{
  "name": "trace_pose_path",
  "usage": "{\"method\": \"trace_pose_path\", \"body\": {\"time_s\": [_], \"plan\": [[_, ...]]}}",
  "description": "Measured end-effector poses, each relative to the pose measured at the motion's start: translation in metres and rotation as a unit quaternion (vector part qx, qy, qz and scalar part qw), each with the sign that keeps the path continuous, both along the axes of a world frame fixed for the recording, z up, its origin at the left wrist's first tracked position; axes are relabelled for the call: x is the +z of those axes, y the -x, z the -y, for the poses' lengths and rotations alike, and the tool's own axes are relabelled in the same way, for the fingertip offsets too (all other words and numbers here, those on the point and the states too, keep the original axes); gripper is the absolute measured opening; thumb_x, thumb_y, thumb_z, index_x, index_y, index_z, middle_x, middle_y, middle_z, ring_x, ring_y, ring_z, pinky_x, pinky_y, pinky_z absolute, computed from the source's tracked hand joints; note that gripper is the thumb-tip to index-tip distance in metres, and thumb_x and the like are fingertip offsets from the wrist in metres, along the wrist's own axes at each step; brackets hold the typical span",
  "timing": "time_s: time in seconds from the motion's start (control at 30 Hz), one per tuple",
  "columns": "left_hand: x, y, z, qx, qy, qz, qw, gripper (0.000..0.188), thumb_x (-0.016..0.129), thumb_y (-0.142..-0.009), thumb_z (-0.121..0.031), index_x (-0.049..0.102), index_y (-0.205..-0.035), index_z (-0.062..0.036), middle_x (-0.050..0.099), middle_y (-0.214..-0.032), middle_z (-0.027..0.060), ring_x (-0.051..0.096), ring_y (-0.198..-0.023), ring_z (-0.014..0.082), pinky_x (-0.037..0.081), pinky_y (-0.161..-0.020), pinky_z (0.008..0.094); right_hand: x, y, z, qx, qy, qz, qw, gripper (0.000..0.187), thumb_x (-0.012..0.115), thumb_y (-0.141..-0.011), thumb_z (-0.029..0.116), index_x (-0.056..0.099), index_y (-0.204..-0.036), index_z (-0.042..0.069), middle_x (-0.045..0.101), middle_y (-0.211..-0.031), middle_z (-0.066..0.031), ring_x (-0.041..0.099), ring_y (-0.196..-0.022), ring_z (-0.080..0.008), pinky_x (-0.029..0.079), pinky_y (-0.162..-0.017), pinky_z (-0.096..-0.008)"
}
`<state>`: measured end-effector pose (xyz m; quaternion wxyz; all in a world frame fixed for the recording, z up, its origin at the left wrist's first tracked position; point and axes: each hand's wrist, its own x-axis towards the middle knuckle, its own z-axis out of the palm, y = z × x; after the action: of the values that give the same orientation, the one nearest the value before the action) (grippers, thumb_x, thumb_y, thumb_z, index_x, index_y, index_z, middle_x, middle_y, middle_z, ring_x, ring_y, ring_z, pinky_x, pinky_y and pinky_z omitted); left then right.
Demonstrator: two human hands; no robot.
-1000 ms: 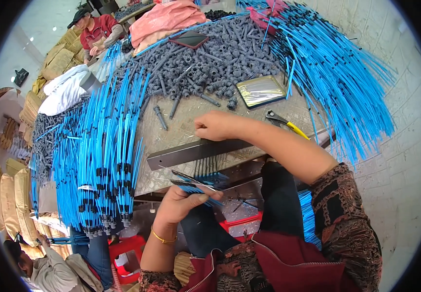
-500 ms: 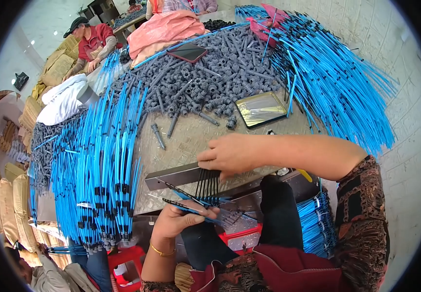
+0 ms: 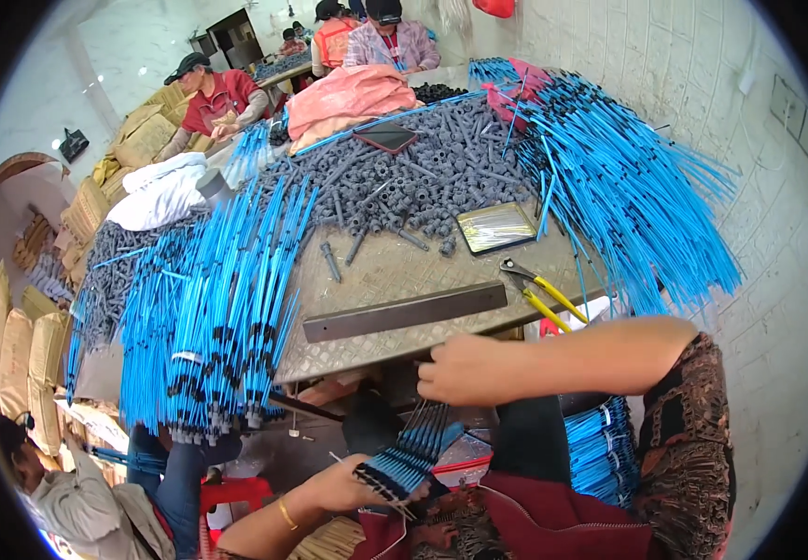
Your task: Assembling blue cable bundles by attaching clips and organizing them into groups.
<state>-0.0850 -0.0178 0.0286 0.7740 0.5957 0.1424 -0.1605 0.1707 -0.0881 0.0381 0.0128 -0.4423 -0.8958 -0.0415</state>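
Bundle: a fan of blue rods with black tips (image 3: 410, 455) is lying across the lap, below the counter (image 3: 395, 271) edge.
Left hand: the left hand (image 3: 353, 487) is cupping the black-tipped ends from beneath, fingers curled around them.
Right hand: the right hand (image 3: 467, 370) is pinching the upper ends, fingers closed on the rods just under the counter edge.
Doing it well: tips look uneven — squaring them against the left palm while keeping the right grip light would help them align.
Nearby: a steel bar (image 3: 405, 312) and yellow-handled pliers (image 3: 542, 289) are lying on the counter — well apart from the bundle.
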Motion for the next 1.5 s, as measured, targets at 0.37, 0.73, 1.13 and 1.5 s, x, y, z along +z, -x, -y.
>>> {"method": "trace_pose_path", "body": {"time_s": [0.37, 0.73, 1.13, 1.5], "plan": [[0.052, 0.035, 0.021, 0.129, -0.179, -0.039, 0.975, 0.025, 0.058, -0.087, -0.012, 0.06, -0.109, -0.0002, 0.063, -0.1, 0.0039, 0.052, -0.1, 0.0096, 0.04, -0.091, 0.026, -0.102, 0.057, 0.043, -0.012, 0.211, -0.281, 0.936, 0.032, 0.053, -0.077, 0.011, 0.052, -0.109, 0.004, 0.063, -0.089, -0.0137, 0.062, -0.081, -0.0353, 0.05, -0.067, -0.0403], [0.001, -0.031, 0.046, 0.198, -0.372, 0.423, 0.802, 0.012, 0.052, -0.087, -0.01, 0.061, -0.091, -0.0036, 0.063, -0.089, 0.0094, 0.061, -0.086, 0.0199, 0.043, -0.085, 0.0303, -0.09, 0.065, 0.078, -0.131, 0.414, -0.512, 0.741, 0.041, 0.075, -0.071, 0.032, 0.059, -0.095, 0.003, 0.063, -0.08, -0.0056, 0.06, -0.071, -0.0152, 0.048, -0.065, -0.0285], [0.007, -0.053, 0.037, 0.329, -0.119, 0.178, 0.92, 0.025, 0.053, -0.086, -0.007, 0.055, -0.109, -0.0002, 0.062, -0.097, 0.0096, 0.059, -0.09, 0.0188, 0.045, -0.08, 0.0307, -0.064, 0.086, 0.045, -0.21, 0.178, -0.747, 0.605, 0.02, 0.065, -0.083, 0.017, 0.059, -0.091, 0.0, 0.062, -0.077, -0.0032, 0.056, -0.073, -0.0071, 0.047, -0.067, -0.0246], [-0.019, -0.067, 0.014, 0.575, -0.132, 0.373, 0.717, 0.034, 0.053, -0.089, -0.009, 0.046, -0.12, 0.0004, 0.056, -0.11, 0.011, 0.056, -0.095, 0.0174, 0.048, -0.08, 0.0308, -0.071, 0.075, 0.023, -0.231, 0.257, -0.794, 0.5, 0.021, 0.058, -0.089, 0.023, 0.06, -0.086, 0.002, 0.061, -0.078, -0.0027, 0.057, -0.074, -0.0095, 0.045, -0.068, -0.0243]]}}
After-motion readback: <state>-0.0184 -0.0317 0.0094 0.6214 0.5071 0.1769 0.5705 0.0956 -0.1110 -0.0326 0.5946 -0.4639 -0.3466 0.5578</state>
